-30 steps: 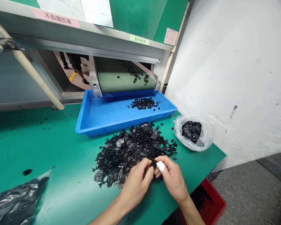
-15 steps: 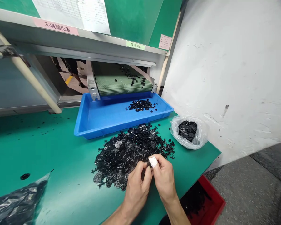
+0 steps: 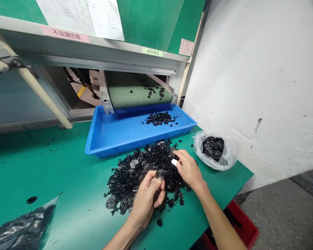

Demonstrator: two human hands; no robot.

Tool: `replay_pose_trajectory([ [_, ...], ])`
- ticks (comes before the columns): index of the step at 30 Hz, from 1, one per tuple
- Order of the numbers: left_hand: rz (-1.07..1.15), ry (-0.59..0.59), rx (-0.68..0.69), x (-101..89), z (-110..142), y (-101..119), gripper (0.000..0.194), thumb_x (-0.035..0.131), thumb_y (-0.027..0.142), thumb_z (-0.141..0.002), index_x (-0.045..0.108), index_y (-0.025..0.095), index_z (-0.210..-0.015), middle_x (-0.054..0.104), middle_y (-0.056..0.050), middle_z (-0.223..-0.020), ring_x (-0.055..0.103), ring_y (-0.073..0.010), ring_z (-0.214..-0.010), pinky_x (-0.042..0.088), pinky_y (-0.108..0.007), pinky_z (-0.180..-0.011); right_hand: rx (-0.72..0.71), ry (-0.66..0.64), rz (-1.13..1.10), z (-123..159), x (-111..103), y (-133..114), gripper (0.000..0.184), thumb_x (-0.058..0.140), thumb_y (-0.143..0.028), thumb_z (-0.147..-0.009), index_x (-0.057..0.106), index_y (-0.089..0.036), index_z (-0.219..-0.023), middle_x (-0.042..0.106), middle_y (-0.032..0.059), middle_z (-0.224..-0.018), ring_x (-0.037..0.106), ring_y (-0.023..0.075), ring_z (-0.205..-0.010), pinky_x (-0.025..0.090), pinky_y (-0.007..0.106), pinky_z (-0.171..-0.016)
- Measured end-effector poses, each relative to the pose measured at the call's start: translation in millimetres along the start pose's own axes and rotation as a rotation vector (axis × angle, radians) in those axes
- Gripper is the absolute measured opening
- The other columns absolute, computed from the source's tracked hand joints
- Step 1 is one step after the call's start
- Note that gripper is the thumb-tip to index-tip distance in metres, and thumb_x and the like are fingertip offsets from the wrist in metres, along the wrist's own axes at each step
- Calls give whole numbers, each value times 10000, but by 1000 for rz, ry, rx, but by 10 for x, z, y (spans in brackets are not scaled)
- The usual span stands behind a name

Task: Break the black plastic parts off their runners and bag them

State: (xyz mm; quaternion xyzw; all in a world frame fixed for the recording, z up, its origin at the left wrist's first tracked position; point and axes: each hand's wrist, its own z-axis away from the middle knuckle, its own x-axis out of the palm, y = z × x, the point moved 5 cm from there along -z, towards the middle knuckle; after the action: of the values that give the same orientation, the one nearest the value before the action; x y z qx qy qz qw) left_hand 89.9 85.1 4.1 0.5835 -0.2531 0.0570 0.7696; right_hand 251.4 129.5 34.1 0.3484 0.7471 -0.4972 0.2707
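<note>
My left hand (image 3: 146, 196) pinches a round black plastic disc (image 3: 160, 174) between thumb and fingers, its ringed face turned up. It is over the near side of a heap of black plastic discs and small branched bits (image 3: 135, 173). My right hand (image 3: 187, 168) is at the heap's right side, with white tape round the thumb. Its thumb and forefinger close on another black disc (image 3: 172, 155) at the heap. A small dark piece (image 3: 159, 222) lies on the green table just right of my left wrist.
A blue tray (image 3: 114, 149) with more black parts stands under the end of a green conveyor belt (image 3: 130, 99). To the right sits a clear plastic bag (image 3: 231, 152) of discs. A filled bag (image 3: 23, 222) lies at left; a red bin (image 3: 250, 232) is below the table edge.
My hands, together before, are now apart. The right has moved up to the heap and onto a disc. The left now shows a disc face up, and a small piece lies on the table.
</note>
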Motion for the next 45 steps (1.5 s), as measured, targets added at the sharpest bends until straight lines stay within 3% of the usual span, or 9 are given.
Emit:
replay_pose_trajectory([
  [3, 0, 6, -11, -8, -9, 4, 237, 581, 407, -858, 475, 199, -815, 534, 60, -687, 387, -22, -394, 203, -168, -386, -22, -111, 80, -162, 116, 74, 420, 474, -46, -798, 654, -205, -1143, 645, 75, -1144, 636, 197, -912, 507, 327, -826],
  [6, -54, 30, -7, -34, -12, -13, 262, 561, 434, -878, 486, 197, -795, 531, 59, -661, 399, -31, -405, 215, -168, -391, -37, -131, 78, -204, 157, 99, 416, 447, -23, -803, 681, -198, -1099, 678, 73, -1091, 644, 212, -929, 504, 337, -830],
  [12, -104, 46, -6, -80, -13, -70, 290, 547, 460, -891, 480, 202, -778, 524, 67, -559, 384, -44, -396, 215, -166, -390, -42, 7, -23, -120, 36, 118, 382, 410, -65, -832, 694, -191, -1054, 679, 77, -1060, 635, 217, -969, 487, 365, -874],
  [18, -71, 21, 12, -69, 15, -71, 251, 568, 402, -894, 485, 192, -782, 605, 38, -645, 416, -32, -376, 249, -168, -373, 316, -17, -457, 3, 51, 260, 296, 475, -228, -841, 673, -159, -1050, 658, 0, -599, 607, 139, -473, 499, 260, -512],
  [24, 110, -4, -63, 17, 36, -41, 201, 566, 356, -878, 553, 190, -989, 593, 36, -672, 467, -44, -402, 280, -156, -368, 489, -51, -879, 151, 117, 214, 326, 629, -318, -756, 648, -135, -1026, 669, 23, -715, 648, 132, -551, 523, 239, -521],
  [28, 174, 19, -118, 16, 33, -23, 221, 551, 401, -888, 584, 184, -915, 622, 4, -759, 498, -46, -439, 318, -158, -384, 526, -114, -1010, 240, 133, 147, 412, 698, -304, -736, 644, -141, -1111, 663, 35, -815, 657, 121, -630, 542, 239, -598],
  [35, 163, -19, -124, 11, 29, -57, 193, 667, 338, -835, 585, 168, -873, 667, -20, -804, 495, -32, -442, 322, -151, -404, 496, -17, -919, 310, 183, 202, 287, 707, -278, -706, 681, -157, -965, 627, 12, -792, 588, 88, -502, 448, 187, -414],
  [39, 104, -78, -103, 58, 66, -77, 239, 642, 363, -858, 590, 159, -971, 640, 6, -642, 440, -23, -399, 291, -155, -426, 453, 41, -829, 325, 176, 233, 259, 666, -281, -738, 680, -174, -974, 616, 14, -839, 628, 105, -534, 490, 203, -446],
  [45, 48, -107, -133, 90, 134, -116, 358, 701, 389, -808, 588, 161, -1060, 646, 8, -641, 466, -31, -424, 278, -168, -460, 361, 91, -645, 349, 141, 222, 235, 585, -251, -807, 681, -180, -1010, 669, 10, -703, 654, 139, -558, 543, 243, -531],
])
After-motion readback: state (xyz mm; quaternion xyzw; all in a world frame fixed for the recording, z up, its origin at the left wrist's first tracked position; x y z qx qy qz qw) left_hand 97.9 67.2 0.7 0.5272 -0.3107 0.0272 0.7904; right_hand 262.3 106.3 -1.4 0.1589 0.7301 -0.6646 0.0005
